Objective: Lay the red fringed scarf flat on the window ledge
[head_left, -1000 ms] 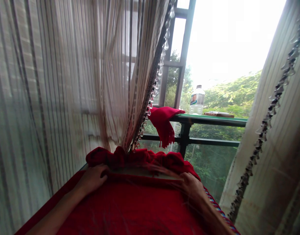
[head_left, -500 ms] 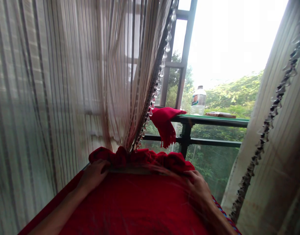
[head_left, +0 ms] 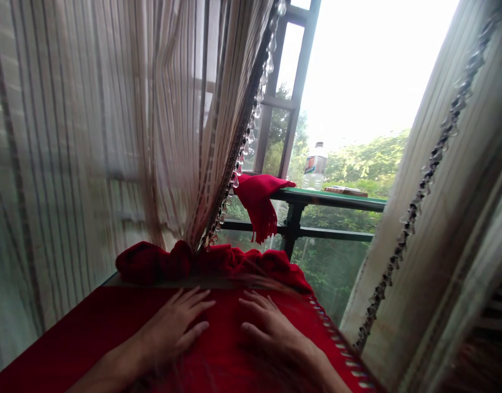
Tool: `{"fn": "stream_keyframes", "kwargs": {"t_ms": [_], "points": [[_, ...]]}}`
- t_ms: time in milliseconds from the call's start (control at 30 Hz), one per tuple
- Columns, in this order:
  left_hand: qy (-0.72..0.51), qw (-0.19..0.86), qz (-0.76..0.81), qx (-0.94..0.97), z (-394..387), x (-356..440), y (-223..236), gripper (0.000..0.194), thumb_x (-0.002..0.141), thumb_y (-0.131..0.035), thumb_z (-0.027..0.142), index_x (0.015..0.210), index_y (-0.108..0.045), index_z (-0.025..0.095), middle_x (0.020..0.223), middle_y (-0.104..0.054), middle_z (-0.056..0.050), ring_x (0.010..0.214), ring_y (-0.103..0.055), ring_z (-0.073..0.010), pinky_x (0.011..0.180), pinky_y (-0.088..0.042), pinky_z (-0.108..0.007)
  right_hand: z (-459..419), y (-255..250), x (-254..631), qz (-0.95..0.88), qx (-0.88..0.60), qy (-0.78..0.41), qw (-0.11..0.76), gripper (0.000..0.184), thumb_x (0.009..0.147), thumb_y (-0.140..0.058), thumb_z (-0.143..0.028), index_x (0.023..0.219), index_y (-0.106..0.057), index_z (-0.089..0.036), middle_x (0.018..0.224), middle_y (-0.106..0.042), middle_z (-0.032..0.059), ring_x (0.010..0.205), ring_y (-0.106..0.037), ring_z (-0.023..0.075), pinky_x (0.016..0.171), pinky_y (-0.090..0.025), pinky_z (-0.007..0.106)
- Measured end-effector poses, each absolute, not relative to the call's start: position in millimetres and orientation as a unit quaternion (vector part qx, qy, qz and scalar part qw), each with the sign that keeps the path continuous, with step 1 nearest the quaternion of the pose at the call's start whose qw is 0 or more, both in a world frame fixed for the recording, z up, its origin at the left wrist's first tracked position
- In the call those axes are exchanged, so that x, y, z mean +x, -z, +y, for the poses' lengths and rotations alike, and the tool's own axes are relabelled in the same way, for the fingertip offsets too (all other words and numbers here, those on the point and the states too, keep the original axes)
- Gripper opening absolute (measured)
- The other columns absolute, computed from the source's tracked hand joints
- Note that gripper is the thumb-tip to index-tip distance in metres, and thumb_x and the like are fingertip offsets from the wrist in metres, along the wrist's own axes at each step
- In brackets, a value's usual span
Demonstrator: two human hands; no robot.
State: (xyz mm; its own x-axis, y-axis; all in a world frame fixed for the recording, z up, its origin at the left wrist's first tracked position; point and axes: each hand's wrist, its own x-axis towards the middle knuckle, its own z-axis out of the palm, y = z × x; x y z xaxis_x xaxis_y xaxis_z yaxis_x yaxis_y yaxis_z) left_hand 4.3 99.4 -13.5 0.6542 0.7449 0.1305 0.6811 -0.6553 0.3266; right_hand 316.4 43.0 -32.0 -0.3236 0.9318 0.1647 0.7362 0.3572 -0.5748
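A red cloth (head_left: pixel 222 363) covers the surface in front of me, its far edge straight and its right edge patterned. My left hand (head_left: pixel 175 322) lies palm down on or just over it, fingers spread. Opposite, my right hand (head_left: pixel 271 322) is also palm down with fingers apart, and a gap of red cloth shows between the two. Neither hand holds anything. Beyond the fingertips runs a bunched red fabric roll (head_left: pixel 218 262) along the far end, with a thin bare strip (head_left: pixel 164 284) before it.
A red fringed scarf (head_left: pixel 261 204) hangs over the window rail (head_left: pixel 341 200). On the ledge stand a plastic bottle (head_left: pixel 315 166) and a flat brown object (head_left: pixel 346 191). Striped sheer curtains, the left curtain (head_left: pixel 111 136) and the right curtain (head_left: pixel 435 191), have beaded trim.
Both hands have left the bunched fabric at the far corners and come inward and nearer, fingers now spread over the red cloth. The view has turned slightly right.
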Motion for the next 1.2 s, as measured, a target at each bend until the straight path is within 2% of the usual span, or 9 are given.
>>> {"fn": "stream_keyframes", "kwargs": {"t_ms": [133, 267, 400, 500, 600, 700, 833, 1067, 1200], "points": [[-0.060, 0.165, 0.410, 0.895, 91.2, 15.3, 13.7, 0.064, 0.103, -0.054, 0.063, 0.164, -0.039, 0.047, 0.177, -0.027, 0.001, 0.165, -0.018, -0.0342, 0.131, -0.003, -0.070, 43.8, 30.9, 310.0, -0.787, -0.556, -0.199, 0.179, 0.071, 0.096, -0.052, -0.072, 0.160, -0.045, -0.041, 0.177, -0.032, 0.0068, 0.167, -0.019, 0.0383, 0.133, -0.005, 0.070], [-0.061, 0.156, 0.438, 0.883, 101.5, 9.9, 21.8, 0.065, 0.102, -0.052, 0.067, 0.163, -0.039, 0.048, 0.176, -0.027, 0.000, 0.165, -0.018, -0.0333, 0.132, -0.002, -0.068, 53.9, 40.5, 332.9, -0.756, -0.605, -0.160, 0.191, 0.070, 0.099, -0.050, -0.066, 0.159, -0.050, -0.030, 0.174, -0.039, 0.0129, 0.165, -0.027, 0.0365, 0.134, -0.010, 0.065], [-0.082, 0.160, 0.431, 0.884, 108.1, 5.6, 26.0, 0.069, 0.099, -0.056, 0.071, 0.162, -0.041, 0.047, 0.176, -0.028, -0.002, 0.164, -0.020, -0.0356, 0.131, -0.003, -0.070, 61.7, 46.9, 349.5, -0.735, -0.631, -0.134, 0.210, 0.062, 0.100, -0.050, -0.057, 0.154, -0.056, -0.027, 0.170, -0.047, 0.0140, 0.161, -0.037, 0.0360, 0.134, -0.017, 0.062], [-0.093, 0.161, 0.431, 0.883, 106.2, 7.7, 23.3, 0.069, 0.098, -0.059, 0.069, 0.161, -0.044, 0.045, 0.175, -0.031, -0.003, 0.164, -0.021, -0.0371, 0.131, -0.004, -0.070, 62.2, 45.1, 342.2, -0.752, -0.609, -0.126, 0.218, 0.060, 0.101, -0.047, -0.050, 0.155, -0.055, -0.025, 0.173, -0.044, 0.0119, 0.162, -0.035, 0.0318, 0.135, -0.022, 0.054], [-0.077, 0.159, 0.440, 0.880, 102.4, 10.2, 18.5, 0.070, 0.098, -0.060, 0.065, 0.162, -0.045, 0.041, 0.175, -0.030, -0.004, 0.164, -0.018, -0.0367, 0.131, -0.004, -0.070, 59.7, 41.3, 325.4, -0.781, -0.561, -0.145, 0.234, 0.063, 0.104, -0.041, -0.053, 0.163, -0.042, -0.032, 0.177, -0.035, 0.0037, 0.166, -0.026, 0.0267, 0.137, -0.020, 0.050], [-0.079, 0.162, 0.436, 0.881, 100.3, 10.2, 16.3, 0.070, 0.098, -0.061, 0.063, 0.162, -0.046, 0.039, 0.175, -0.030, -0.004, 0.165, -0.018, -0.0364, 0.131, -0.003, -0.070, 58.4, 40.8, 313.2, -0.790, -0.554, -0.158, 0.210, 0.060, 0.103, -0.042, -0.058, 0.160, -0.046, -0.040, 0.174, -0.041, 0.0017, 0.164, -0.029, 0.0303, 0.136, -0.017, 0.057], [-0.094, 0.162, 0.425, 0.885, 99.3, 9.4, 16.2, 0.069, 0.099, -0.060, 0.063, 0.162, -0.047, 0.038, 0.174, -0.030, -0.006, 0.164, -0.020, -0.0373, 0.130, -0.004, -0.072, 61.3, 46.7, 311.0, -0.789, -0.564, -0.125, 0.211, 0.054, 0.101, -0.045, -0.059, 0.152, -0.055, -0.043, 0.167, -0.053, 0.0020, 0.158, -0.042, 0.0309, 0.134, -0.027, 0.051], [-0.064, 0.166, 0.438, 0.881, 92.0, 10.6, 7.4, 0.072, 0.099, -0.056, 0.061, 0.165, -0.042, 0.035, 0.176, -0.027, -0.005, 0.165, -0.015, -0.0342, 0.132, -0.001, -0.067, 67.8, 52.6, 308.9, -0.789, -0.572, -0.084, 0.207, 0.046, 0.096, -0.054, -0.047, 0.140, -0.057, -0.054, 0.156, -0.064, -0.0053, 0.147, -0.055, 0.0315, 0.125, -0.039, 0.048], [-0.069, 0.157, 0.441, 0.881, 85.1, 8.4, 2.1, 0.073, 0.098, -0.055, 0.063, 0.164, -0.046, 0.032, 0.175, -0.030, -0.007, 0.165, -0.019, -0.0347, 0.132, -0.004, -0.068, 87.7, 51.5, 301.0, -0.772, -0.606, -0.062, 0.180, 0.035, 0.091, -0.056, -0.039, 0.123, -0.068, -0.043, 0.137, -0.072, 0.0029, 0.127, -0.065, 0.0363, 0.107, -0.051, 0.056]]}}
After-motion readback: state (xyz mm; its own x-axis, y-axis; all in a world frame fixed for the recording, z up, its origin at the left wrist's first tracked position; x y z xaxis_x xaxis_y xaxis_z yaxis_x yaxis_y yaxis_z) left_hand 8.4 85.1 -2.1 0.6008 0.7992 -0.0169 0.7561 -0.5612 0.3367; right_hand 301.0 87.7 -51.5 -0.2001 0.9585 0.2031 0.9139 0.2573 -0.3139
